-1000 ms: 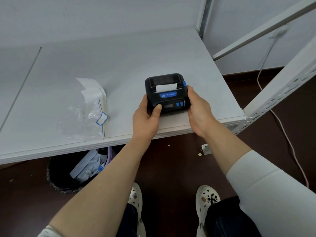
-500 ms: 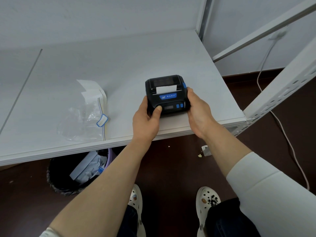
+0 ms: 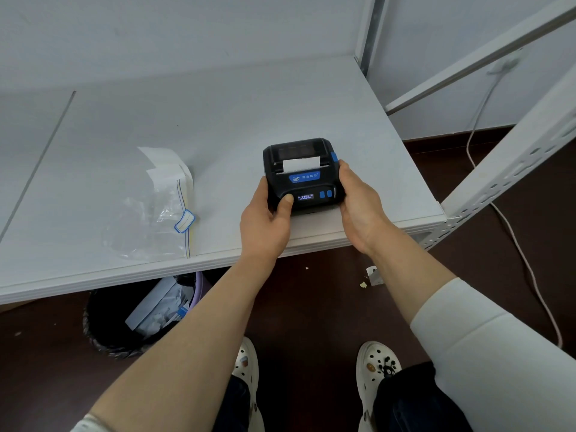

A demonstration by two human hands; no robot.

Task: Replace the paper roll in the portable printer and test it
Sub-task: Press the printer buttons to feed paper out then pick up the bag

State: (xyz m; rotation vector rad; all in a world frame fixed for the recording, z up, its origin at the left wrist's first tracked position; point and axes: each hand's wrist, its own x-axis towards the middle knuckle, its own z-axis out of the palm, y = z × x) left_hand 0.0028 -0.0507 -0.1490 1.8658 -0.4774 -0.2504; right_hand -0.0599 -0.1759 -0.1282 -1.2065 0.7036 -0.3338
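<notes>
A black portable printer with blue buttons sits on the white shelf board near its front right corner. Its lid is shut and a short strip of white paper sticks out of the slot. The small display on its front is lit. My left hand grips the printer's left side, with the thumb pressed on the front panel left of the display. My right hand clasps the right side.
A clear plastic zip bag with white paper strips lies on the board to the left. Below the board stands a black waste bin with scraps. A white metal rack frame and a cable are at the right.
The printer's display has lit up; it was dark before. Both hands keep the same hold, and the printer stays in place.
</notes>
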